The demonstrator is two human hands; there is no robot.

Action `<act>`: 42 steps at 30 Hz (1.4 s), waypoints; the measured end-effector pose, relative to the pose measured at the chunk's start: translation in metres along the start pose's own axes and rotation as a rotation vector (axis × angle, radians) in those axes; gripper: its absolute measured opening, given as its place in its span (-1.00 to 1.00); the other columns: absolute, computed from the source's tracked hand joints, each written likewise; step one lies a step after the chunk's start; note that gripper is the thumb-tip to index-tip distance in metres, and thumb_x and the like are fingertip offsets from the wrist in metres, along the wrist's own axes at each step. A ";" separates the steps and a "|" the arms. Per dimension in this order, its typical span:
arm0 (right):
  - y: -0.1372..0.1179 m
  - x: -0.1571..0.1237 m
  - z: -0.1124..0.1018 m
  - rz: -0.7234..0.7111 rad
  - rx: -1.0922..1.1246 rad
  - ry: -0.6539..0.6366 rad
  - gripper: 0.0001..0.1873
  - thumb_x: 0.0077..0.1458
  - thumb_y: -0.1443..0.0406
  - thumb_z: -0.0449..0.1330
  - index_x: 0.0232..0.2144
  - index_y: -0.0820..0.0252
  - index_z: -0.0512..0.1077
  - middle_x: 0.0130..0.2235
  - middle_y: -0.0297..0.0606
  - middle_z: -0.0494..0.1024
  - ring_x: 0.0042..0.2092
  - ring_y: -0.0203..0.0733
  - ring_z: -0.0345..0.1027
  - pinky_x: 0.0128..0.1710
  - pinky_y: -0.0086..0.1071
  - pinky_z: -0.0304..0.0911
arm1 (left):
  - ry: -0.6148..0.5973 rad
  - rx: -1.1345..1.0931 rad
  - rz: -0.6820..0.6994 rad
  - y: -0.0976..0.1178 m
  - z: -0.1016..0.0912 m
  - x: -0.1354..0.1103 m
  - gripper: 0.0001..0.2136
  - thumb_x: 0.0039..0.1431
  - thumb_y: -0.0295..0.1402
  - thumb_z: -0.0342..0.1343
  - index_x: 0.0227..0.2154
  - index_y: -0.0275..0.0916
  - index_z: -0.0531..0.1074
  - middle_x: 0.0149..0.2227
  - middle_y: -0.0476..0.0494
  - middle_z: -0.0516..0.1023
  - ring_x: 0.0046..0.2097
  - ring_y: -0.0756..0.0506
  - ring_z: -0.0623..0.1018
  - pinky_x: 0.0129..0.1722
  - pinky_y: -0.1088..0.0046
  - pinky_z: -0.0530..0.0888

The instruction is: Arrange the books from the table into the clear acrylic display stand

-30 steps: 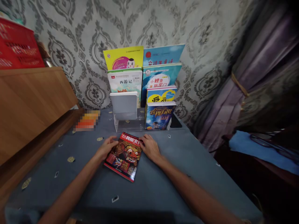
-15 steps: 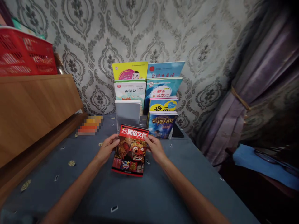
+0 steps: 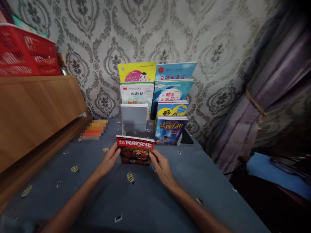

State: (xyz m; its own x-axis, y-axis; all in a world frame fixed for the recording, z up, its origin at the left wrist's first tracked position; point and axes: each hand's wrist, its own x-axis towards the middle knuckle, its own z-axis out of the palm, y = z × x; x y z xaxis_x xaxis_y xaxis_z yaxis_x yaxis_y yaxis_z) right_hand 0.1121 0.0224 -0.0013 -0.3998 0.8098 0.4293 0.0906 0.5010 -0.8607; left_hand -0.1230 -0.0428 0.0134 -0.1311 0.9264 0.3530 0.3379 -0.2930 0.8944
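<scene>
Head view, from my remote post: the left hand (image 3: 108, 161) and right hand (image 3: 163, 166) have fingers clamped on a red-titled book (image 3: 136, 151), below frame centre; books (image 3: 137, 95) already line the clear stand (image 3: 142, 134) above (this one, I judge, not yet).

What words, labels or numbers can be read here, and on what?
"少儿 民俗文化": held book
"西游记": white book
"安徒生童话", partly covered: back blue book
"小鲤鱼跳龙门": teal book
"爱", next character cut off: yellow-blue book
Too small or blurred to read: dark-blue book's title, other cover print, tablecloth patches.
</scene>
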 end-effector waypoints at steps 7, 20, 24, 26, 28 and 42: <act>0.005 0.002 0.009 -0.038 -0.078 0.081 -0.67 0.32 0.11 -0.10 -0.29 0.10 0.38 -0.35 -0.30 0.50 -0.31 -0.19 0.37 -0.27 -0.39 0.24 | -0.010 0.026 -0.065 0.006 -0.001 0.002 -0.38 0.24 0.10 -0.03 0.24 -0.18 0.29 0.23 -0.21 0.40 0.28 -0.29 0.32 0.27 0.12 0.27; -0.009 0.055 0.016 -0.237 -0.040 0.192 -0.72 0.35 0.17 -0.11 -0.27 0.13 0.34 -0.30 -0.28 0.45 -0.25 -0.18 0.32 -0.19 -0.34 0.25 | 0.041 0.035 -0.014 0.023 -0.016 0.050 -0.49 0.21 -0.10 0.01 0.17 -0.20 0.35 0.12 -0.19 0.49 -0.06 -0.21 0.50 -0.29 0.37 0.48; -0.030 0.093 0.008 -0.383 -0.066 0.259 -0.70 0.36 0.18 -0.12 -0.15 0.15 0.36 -0.20 -0.20 0.48 -0.17 -0.14 0.34 -0.12 -0.26 0.27 | 0.136 0.024 0.179 0.042 -0.018 0.090 -0.54 0.27 -0.15 -0.03 0.18 -0.18 0.31 0.13 -0.18 0.46 0.03 -0.21 0.47 -0.12 0.27 0.51; -0.038 0.112 0.004 -0.465 -0.073 0.293 -0.68 0.36 0.16 -0.13 -0.07 0.14 0.35 -0.11 -0.15 0.49 -0.10 -0.12 0.34 -0.04 -0.21 0.27 | 0.175 0.009 0.294 0.050 -0.020 0.110 -0.54 0.30 -0.13 -0.04 0.21 -0.14 0.27 0.16 -0.17 0.43 0.08 -0.21 0.44 -0.02 0.22 0.49; -0.041 0.127 0.000 -0.519 -0.081 0.318 -0.65 0.37 0.15 -0.14 -0.03 0.13 0.35 -0.04 -0.12 0.48 -0.04 -0.10 0.34 0.01 -0.16 0.27 | 0.189 0.012 0.379 0.054 -0.020 0.126 -0.55 0.33 -0.10 -0.05 0.21 -0.11 0.25 0.16 -0.16 0.43 0.10 -0.20 0.44 0.03 0.20 0.47; -0.014 0.158 0.001 -0.481 -0.082 0.318 -0.56 0.36 0.06 -0.15 0.05 0.12 0.34 0.04 -0.08 0.48 0.04 -0.04 0.36 0.10 -0.07 0.28 | 0.168 -0.014 0.369 0.027 -0.020 0.157 -0.55 0.34 -0.15 -0.06 0.25 -0.05 0.22 0.23 -0.13 0.37 0.13 -0.22 0.44 -0.02 0.22 0.52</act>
State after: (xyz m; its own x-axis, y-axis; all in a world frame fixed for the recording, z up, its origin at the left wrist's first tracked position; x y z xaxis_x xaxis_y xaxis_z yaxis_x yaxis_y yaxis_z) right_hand 0.0468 0.1428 0.0785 -0.1209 0.5306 0.8390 0.0414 0.8471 -0.5298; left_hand -0.1534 0.0898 0.0983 -0.1543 0.7069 0.6903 0.3786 -0.6030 0.7021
